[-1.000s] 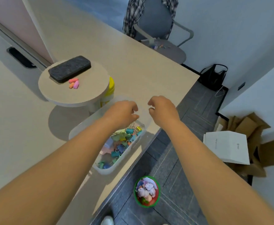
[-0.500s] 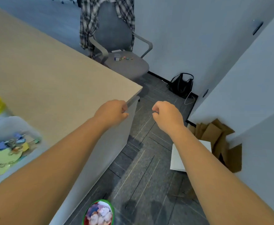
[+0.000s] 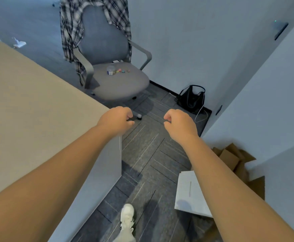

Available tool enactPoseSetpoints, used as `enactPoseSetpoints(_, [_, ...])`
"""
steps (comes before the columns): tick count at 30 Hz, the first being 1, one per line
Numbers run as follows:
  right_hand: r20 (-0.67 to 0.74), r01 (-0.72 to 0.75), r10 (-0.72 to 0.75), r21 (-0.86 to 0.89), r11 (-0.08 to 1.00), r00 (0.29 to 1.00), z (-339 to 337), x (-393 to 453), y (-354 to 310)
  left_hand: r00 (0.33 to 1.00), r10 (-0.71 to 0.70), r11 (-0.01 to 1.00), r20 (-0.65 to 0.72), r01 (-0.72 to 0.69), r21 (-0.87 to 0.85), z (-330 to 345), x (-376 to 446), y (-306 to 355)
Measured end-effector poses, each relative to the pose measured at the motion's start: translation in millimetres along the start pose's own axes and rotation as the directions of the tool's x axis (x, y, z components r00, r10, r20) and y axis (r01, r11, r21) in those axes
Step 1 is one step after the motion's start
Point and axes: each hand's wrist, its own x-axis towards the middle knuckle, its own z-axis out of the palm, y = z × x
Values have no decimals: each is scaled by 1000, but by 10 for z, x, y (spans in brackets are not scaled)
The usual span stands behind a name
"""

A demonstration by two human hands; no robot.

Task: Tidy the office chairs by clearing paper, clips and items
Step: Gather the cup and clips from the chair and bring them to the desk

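A grey office chair (image 3: 118, 84) stands ahead by the wall, with a plaid shirt (image 3: 73, 28) draped over its back. On its seat lie a small clear jar (image 3: 110, 70) and several tiny coloured clips (image 3: 122, 70). My left hand (image 3: 117, 119) hovers over the desk's far corner with the fingers curled in. My right hand (image 3: 179, 124) is held out over the floor, fingers also curled. Nothing shows in either hand, and both are well short of the chair.
The beige desk (image 3: 29, 119) fills the left. A black bag (image 3: 191, 99) with a white cable sits against the wall. Cardboard pieces (image 3: 233, 159) and a white box (image 3: 188, 194) lie at the right. My white shoe (image 3: 127, 217) is on the grey floor.
The view has swung right and forward, away from the clip tray and the bowl. The chair is now nearer and larger. Both hands stay curled out in front.
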Motion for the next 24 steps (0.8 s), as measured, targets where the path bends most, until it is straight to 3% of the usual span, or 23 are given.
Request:
enactPoseSetpoints(7, [-23,52,-51,10,999,998,-223,1700,105,999,-40,999,-31,40,24,-340,1593,-14])
enactPoseSetpoints(15, [42,102,-103,16,995,994,-252,3391,306,993,-118,993,-28,119,25,-494,3169,-39])
enactPoseSetpoints(24, [172,295,-291,5,956,941,-51,5514,595,936,-349,936,-32,347,-54,-189,4911,-156])
